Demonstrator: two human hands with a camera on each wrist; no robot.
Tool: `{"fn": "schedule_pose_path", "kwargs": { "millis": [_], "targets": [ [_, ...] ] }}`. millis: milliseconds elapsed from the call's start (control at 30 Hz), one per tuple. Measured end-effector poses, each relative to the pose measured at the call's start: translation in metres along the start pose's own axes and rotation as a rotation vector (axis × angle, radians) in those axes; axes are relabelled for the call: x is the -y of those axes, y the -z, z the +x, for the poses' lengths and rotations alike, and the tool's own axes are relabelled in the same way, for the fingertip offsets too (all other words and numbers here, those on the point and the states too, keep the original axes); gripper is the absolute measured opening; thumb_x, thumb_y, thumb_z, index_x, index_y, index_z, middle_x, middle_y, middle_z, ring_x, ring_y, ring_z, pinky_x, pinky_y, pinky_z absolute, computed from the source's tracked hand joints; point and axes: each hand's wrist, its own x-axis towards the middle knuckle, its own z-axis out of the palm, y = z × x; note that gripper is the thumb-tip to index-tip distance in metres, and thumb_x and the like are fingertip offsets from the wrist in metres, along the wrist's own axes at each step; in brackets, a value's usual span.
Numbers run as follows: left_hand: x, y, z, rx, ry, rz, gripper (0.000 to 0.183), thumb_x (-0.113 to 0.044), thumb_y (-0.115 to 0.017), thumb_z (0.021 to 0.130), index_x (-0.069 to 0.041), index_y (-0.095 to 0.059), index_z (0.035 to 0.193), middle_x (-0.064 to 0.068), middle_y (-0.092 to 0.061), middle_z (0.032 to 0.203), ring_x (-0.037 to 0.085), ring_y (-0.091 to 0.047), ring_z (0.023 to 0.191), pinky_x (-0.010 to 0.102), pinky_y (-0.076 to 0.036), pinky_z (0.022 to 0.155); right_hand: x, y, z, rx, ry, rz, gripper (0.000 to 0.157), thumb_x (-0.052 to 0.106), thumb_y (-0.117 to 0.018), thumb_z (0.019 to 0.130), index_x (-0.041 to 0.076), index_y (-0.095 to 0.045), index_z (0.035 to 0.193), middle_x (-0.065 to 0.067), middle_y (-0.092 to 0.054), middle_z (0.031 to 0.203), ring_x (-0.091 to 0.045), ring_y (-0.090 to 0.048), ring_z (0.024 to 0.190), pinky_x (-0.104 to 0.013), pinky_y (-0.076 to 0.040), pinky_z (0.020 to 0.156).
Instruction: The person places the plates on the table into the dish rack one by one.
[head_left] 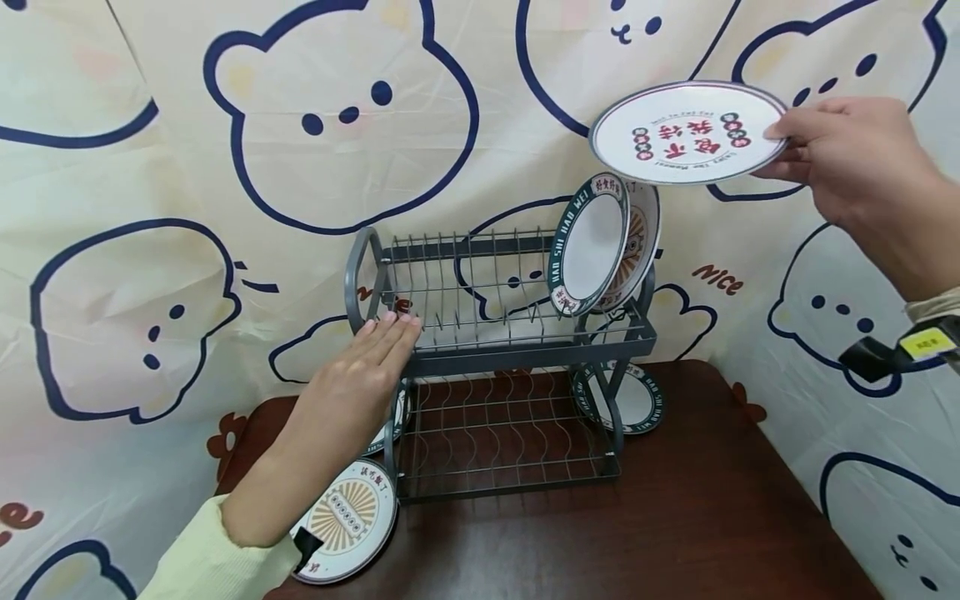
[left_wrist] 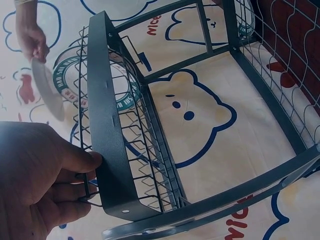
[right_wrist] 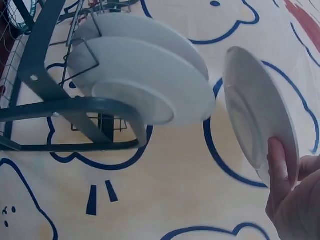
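Observation:
My right hand [head_left: 862, 158] pinches the rim of a white plate [head_left: 686, 133] with red lettering, held tilted in the air above the right end of a two-tier dish rack [head_left: 517, 358]. In the right wrist view, the pale underside of the held plate [right_wrist: 250, 110] faces the rack. My left hand [head_left: 360, 375] grips the upper tier's front bar near its left end, with the thumb [left_wrist: 90, 161] on the bar and the fingers over the wires. Two plates stand on edge at the upper tier's right end, the front one a green-rimmed plate [head_left: 590, 246].
On the brown table [head_left: 675, 517], a plate with a sunburst pattern [head_left: 352, 517] lies at front left. Another green-rimmed plate [head_left: 637, 400] lies behind the rack's right side, and one more shows partly at its left. A bear-print cloth [head_left: 337, 167] covers the walls.

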Motion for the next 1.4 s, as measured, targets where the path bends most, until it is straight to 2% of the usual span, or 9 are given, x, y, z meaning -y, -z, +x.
{"fn": "schedule_pose_path", "kwargs": {
  "millis": [100, 300, 467, 600, 767, 933, 1067, 1167, 1400],
  "targets": [
    [0.001, 0.0, 0.0, -0.005, -0.003, 0.002, 0.059, 0.012, -0.07, 0.088, 0.004, -0.054, 0.145, 0.02, -0.058, 0.147, 0.036, -0.056, 0.137, 0.048, -0.046, 0.116, 0.006, -0.013, -0.002, 0.008, 0.031, -0.107, 0.024, 0.025, -0.078, 0.091, 0.022, -0.073, 0.115, 0.005, -0.058, 0.119, -0.01, -0.07, 0.085, -0.016, -0.061, 0.068],
    [0.001, 0.0, 0.0, -0.005, -0.003, 0.005, 0.059, 0.012, -0.07, 0.088, 0.004, -0.054, 0.145, 0.02, -0.058, 0.147, 0.036, -0.056, 0.137, 0.048, -0.046, 0.116, 0.019, -0.04, -0.009, 0.034, 0.091, -0.285, 0.04, 0.028, -0.071, 0.096, 0.013, -0.064, 0.133, 0.006, -0.056, 0.11, -0.008, -0.07, 0.084, -0.014, -0.06, 0.07],
    [0.001, -0.001, -0.001, -0.012, 0.002, -0.003, 0.06, 0.014, -0.07, 0.088, 0.003, -0.054, 0.145, 0.019, -0.057, 0.147, 0.036, -0.056, 0.137, 0.048, -0.045, 0.116, 0.026, -0.068, -0.025, 0.046, 0.203, -0.444, 0.023, 0.025, -0.064, 0.101, 0.013, -0.065, 0.121, 0.007, -0.056, 0.106, -0.003, -0.07, 0.076, -0.012, -0.059, 0.069],
    [0.001, -0.002, -0.001, -0.015, 0.003, -0.003, 0.062, 0.013, -0.071, 0.087, 0.003, -0.053, 0.146, 0.019, -0.057, 0.148, 0.036, -0.056, 0.137, 0.048, -0.045, 0.116, 0.028, -0.089, -0.038, 0.021, 0.325, -0.681, 0.031, 0.027, -0.062, 0.102, 0.007, -0.065, 0.126, 0.003, -0.057, 0.102, 0.003, -0.066, 0.072, -0.008, -0.056, 0.064],
    [0.002, -0.002, -0.001, -0.019, 0.0, -0.001, 0.061, 0.013, -0.07, 0.088, 0.003, -0.053, 0.146, 0.019, -0.057, 0.147, 0.036, -0.056, 0.137, 0.048, -0.046, 0.116, 0.023, -0.109, -0.05, 0.014, 0.477, -0.907, 0.035, 0.024, -0.06, 0.102, -0.001, -0.065, 0.127, -0.014, -0.064, 0.107, -0.017, -0.068, 0.086, 0.001, -0.046, 0.057],
    [0.002, -0.003, 0.0, -0.027, 0.001, -0.007, 0.062, 0.013, -0.071, 0.087, 0.004, -0.054, 0.145, 0.02, -0.057, 0.147, 0.037, -0.056, 0.137, 0.048, -0.046, 0.115, 0.016, -0.124, -0.058, 0.038, 0.591, -0.965, 0.03, 0.02, -0.061, 0.101, -0.004, -0.067, 0.117, -0.023, -0.069, 0.104, -0.035, -0.071, 0.091, 0.001, -0.041, 0.055],
    [0.001, -0.003, -0.001, -0.025, 0.007, -0.007, 0.062, 0.013, -0.071, 0.087, 0.004, -0.054, 0.145, 0.02, -0.057, 0.147, 0.037, -0.056, 0.137, 0.048, -0.046, 0.115, 0.012, -0.136, -0.064, 0.064, 0.614, -1.012, 0.028, 0.02, -0.063, 0.1, -0.005, -0.068, 0.114, -0.023, -0.071, 0.102, -0.035, -0.071, 0.092, -0.022, -0.06, 0.07],
    [0.001, -0.002, -0.001, -0.019, 0.012, -0.003, 0.063, 0.013, -0.072, 0.087, 0.003, -0.053, 0.146, 0.02, -0.057, 0.147, 0.037, -0.056, 0.137, 0.049, -0.046, 0.115, 0.009, -0.145, -0.067, 0.101, 0.618, -1.036, 0.026, 0.018, -0.064, 0.1, -0.005, -0.068, 0.11, -0.023, -0.072, 0.101, -0.035, -0.072, 0.091, -0.041, -0.066, 0.078],
    [0.001, -0.002, 0.0, -0.017, 0.016, -0.009, 0.062, 0.013, -0.072, 0.087, 0.003, -0.054, 0.145, 0.02, -0.057, 0.147, 0.037, -0.056, 0.136, 0.049, -0.046, 0.114, 0.002, -0.16, -0.069, 0.138, 0.652, -1.078, 0.017, 0.011, -0.062, 0.097, -0.005, -0.069, 0.095, -0.022, -0.071, 0.09, -0.034, -0.073, 0.081, -0.038, -0.065, 0.068]
  ]
}}
